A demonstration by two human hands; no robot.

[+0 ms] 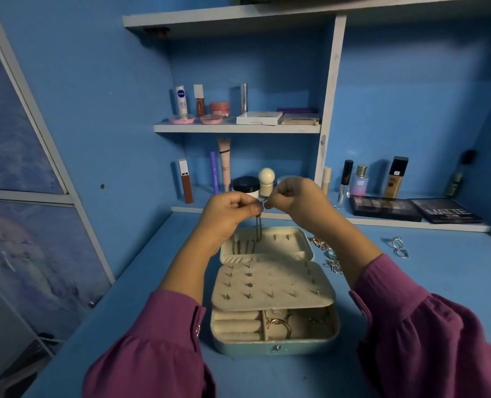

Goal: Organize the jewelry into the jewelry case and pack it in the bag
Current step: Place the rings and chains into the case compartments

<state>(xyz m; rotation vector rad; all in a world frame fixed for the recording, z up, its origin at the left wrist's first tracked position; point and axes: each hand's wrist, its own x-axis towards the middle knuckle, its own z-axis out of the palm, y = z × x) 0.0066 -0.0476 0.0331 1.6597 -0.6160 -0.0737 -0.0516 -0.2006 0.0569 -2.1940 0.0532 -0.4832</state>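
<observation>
Head view looks down over a blue desk whose near edge and left side run out of the picture, with blue shelving behind it; the top shelf is cut off at the upper border. Cosmetics stand on the shelves, their labels mostly too small to read, and two dark eyeshadow palettes lie on the low ledge at right.

Both purple sleeves are cropped by the lower border. Between the forearms sits the open jewelry case, teal outside and cream inside. Its raised lid carries several thin chains hanging from hooks, hard to separate from one another. A cream earring panel, studded with small earrings, covers most of the base. Below it, ring rolls fill the left compartment and a gold bangle lies in the middle one; the right compartment is too dim to read.

Loose jewelry lies just right of the case, partly hidden by the right forearm, and silver rings rest farther right.

Above the lid, the left hand and right hand meet with fingers curled, each pinching the top of a chain necklace that hangs into the lid. Its clasp is too small to make out.
</observation>
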